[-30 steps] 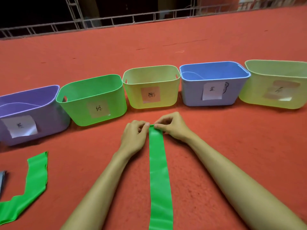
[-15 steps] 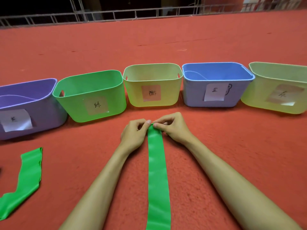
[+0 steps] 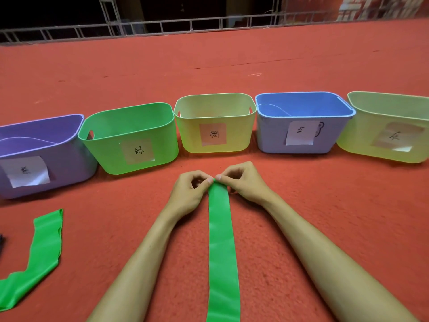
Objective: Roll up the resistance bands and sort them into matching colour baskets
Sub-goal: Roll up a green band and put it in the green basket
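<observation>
At far left we see a loose green band (image 3: 46,247) lying crooked on the red carpet (image 3: 301,66), below the green basket (image 3: 104,156). At centre our left hand (image 3: 185,196) and right hand (image 3: 248,184) both pinch the far end of a flat green strip (image 3: 221,240), near the basket row.

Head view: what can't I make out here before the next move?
1. Band: far end hidden by left hand and right hand; near end cut by bottom edge.
2. Second band: runs off left edge.
3. Dark thing: mostly cut off by left edge.
4. Green basket: floor hidden by its front wall.
</observation>
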Tool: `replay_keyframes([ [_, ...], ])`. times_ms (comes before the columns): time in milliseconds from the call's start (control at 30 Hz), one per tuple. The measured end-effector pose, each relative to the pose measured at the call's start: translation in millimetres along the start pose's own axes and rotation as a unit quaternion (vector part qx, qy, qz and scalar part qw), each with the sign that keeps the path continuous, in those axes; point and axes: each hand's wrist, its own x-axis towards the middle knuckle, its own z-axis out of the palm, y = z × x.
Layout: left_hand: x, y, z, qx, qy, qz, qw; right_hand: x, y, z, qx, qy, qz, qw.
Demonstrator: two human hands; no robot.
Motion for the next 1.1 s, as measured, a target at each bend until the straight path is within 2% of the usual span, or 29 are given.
replay_keyframes([
  [367, -3.1, 3.3, -0.7, -0.001, -0.027, -0.006, 1.000, -5.6, -7.8, -2.2, 0.053, -0.029, -0.012, 0.998],
  [667, -8.1, 11.4, -5.3, -0.093, -0.035, 0.019, 0.995, -5.6, -7.9, 3.1, 0.033, -0.009, 0.005, 0.999],
  [933, -9.0, 12.9, -5.9, -0.107, -0.056, -0.013, 0.993, -8.9, -10.2, 0.7, 0.083, -0.009, -0.005, 0.996],
  [1100, -10.8, 14.3, -6.4, -0.100, -0.068, 0.004, 0.993, -11.0, -12.1, 1.4, 0.091, -0.004, -0.006, 0.996],
])
